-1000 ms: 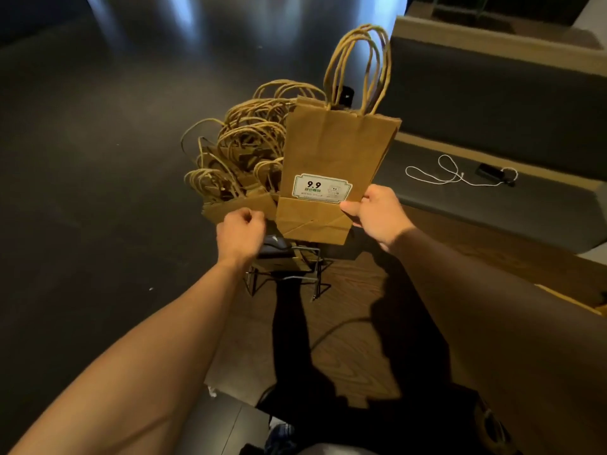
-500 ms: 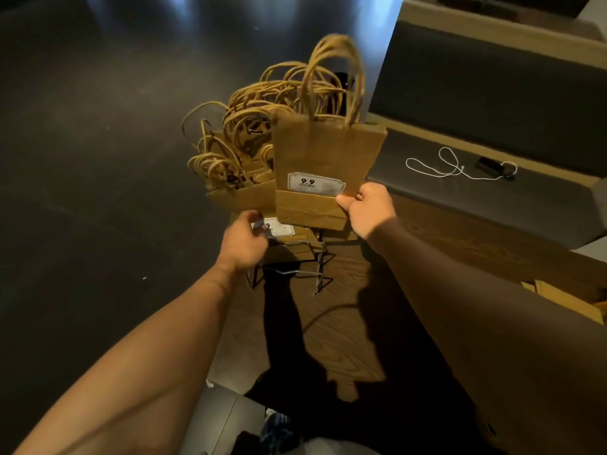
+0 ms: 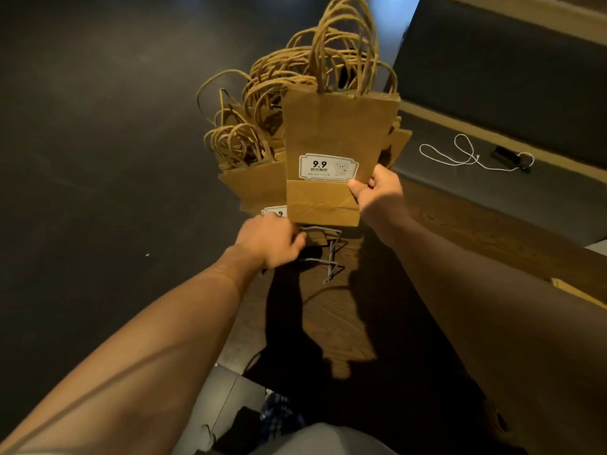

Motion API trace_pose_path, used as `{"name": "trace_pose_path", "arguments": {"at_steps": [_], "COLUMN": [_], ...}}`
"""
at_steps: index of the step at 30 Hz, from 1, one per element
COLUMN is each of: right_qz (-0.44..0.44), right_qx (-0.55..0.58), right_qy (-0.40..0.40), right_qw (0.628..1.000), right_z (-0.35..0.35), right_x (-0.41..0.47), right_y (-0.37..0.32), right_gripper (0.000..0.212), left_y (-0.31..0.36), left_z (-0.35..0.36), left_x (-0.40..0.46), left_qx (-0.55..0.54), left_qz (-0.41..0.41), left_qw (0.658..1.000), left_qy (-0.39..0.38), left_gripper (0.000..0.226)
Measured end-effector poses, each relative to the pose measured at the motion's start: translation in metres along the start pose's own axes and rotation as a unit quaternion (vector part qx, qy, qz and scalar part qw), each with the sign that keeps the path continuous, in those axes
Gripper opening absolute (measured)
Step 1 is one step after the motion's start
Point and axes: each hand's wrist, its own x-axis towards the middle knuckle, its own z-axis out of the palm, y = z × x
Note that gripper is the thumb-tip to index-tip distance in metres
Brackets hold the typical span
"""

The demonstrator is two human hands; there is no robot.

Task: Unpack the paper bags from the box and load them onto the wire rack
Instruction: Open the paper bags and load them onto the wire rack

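The right hand (image 3: 377, 188) pinches a flat stack of paper bags (image 3: 335, 139) at its lower right edge, thumb on the front face, fingers behind. The stack stands upright, handles up, its white "9.9" label (image 3: 328, 167) facing the person. Its bottom edge sits just above the wire rack (image 3: 328, 254), which stands on a wooden table (image 3: 460, 231).

The left hand (image 3: 272, 243) is at the rack's near end, fingers curled at the front wire or at the bags there; which of the two it grips cannot be told.

Loaded bags (image 3: 259, 178) already fill the rack behind and to the left of the held stack, their twisted handles fanning upward. One more label peeks out just above the left hand.

Judgement: loading is well advanced. The held stack is not yet seated and appears next in line for the front slot. The source box is not identifiable in view, so what remains to unpack cannot be assessed.

A white cord (image 3: 466, 156) lies on the bench (image 3: 525, 192) beyond the table.
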Motion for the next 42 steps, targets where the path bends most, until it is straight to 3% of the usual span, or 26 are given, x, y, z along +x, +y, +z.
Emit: {"name": "trace_pose_path", "arguments": {"at_steps": [5,11,17,22,25,28,30,33,36,40,42], "right_qz": [0.025,0.045,0.089,0.082,0.081,0.081,0.081,0.098,0.143,0.274,0.27], "right_qx": [-0.031,-0.096,-0.208,-0.097,-0.065,-0.088,-0.089,-0.082,-0.08,0.126,0.142], "right_qy": [0.0,-0.023,-0.02,-0.022,0.005,0.039,0.055,0.046,0.046,0.096,0.083], "right_qw": [0.999,0.994,0.974,0.992,0.995,0.992,0.991,0.991,0.985,0.948,0.949], "right_z": [0.007,0.016,0.027,0.033,0.037,0.038,0.037,0.034,0.029,0.017,0.009], "right_x": [-0.006,-0.007,-0.002,-0.007,-0.009,-0.005,-0.003,-0.002,-0.003,-0.009,-0.012], "right_y": [0.004,0.016,0.03,0.048,0.054,0.053,0.051,0.051,0.053,0.049,0.05], "right_gripper": [0.022,0.033,0.016,0.035,0.043,0.033,0.025,0.032,0.027,0.028,0.035], "left_y": [0.008,0.009,-0.002,-0.031,-0.038,-0.039,-0.036,-0.03,-0.019,0.012,0.03], "left_z": [0.025,0.03,0.022,0.019,0.017,0.012,0.009,0.008,0.0,-0.015,-0.018], "left_x": [0.016,0.025,0.022,0.011,0.006,0.004,0.004,0.003,-0.001,-0.003,-0.002], "left_qx": [-0.061,-0.058,-0.052,-0.096,-0.105,-0.1,-0.095,-0.1,-0.063,-0.035,-0.057], "left_qz": [-0.048,-0.056,-0.07,-0.153,-0.203,-0.22,-0.225,-0.241,-0.212,-0.099,-0.058], "left_qw": [0.977,0.956,0.97,0.961,0.968,0.97,0.97,0.965,0.975,0.994,0.996], "left_qy": [-0.196,-0.284,-0.226,-0.208,-0.107,-0.022,-0.009,-0.036,-0.034,-0.039,-0.048], "left_gripper": [0.054,0.058,0.052,0.079,0.052,0.044,0.046,0.052,0.047,0.04,0.034]}}
